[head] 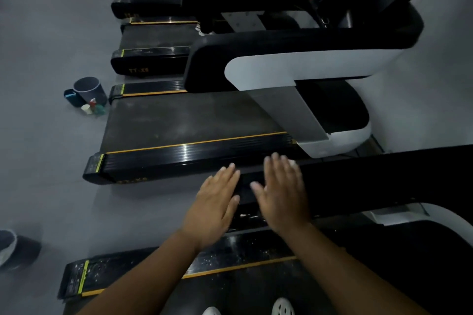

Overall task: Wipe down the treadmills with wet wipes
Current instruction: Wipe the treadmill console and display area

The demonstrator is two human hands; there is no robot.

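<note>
I stand on the nearest treadmill, whose dusty black side rail (245, 256) has a yellow stripe. Its black handrail (384, 176) runs across in front of me. My left hand (217, 202) lies flat on the end of that handrail, fingers straight. My right hand (281, 194) lies flat beside it, a little further along the rail. A small white edge of a wet wipe (293, 163) shows at my right fingertips; the rest of it is hidden under the hand.
Several more treadmills stand in a row beyond; the closest one (179, 120) has a grey belt. On the grey floor to the left stand a dark bucket (89, 89) and small bottles (95, 108). Another person's shoe (12, 248) is at the lower left.
</note>
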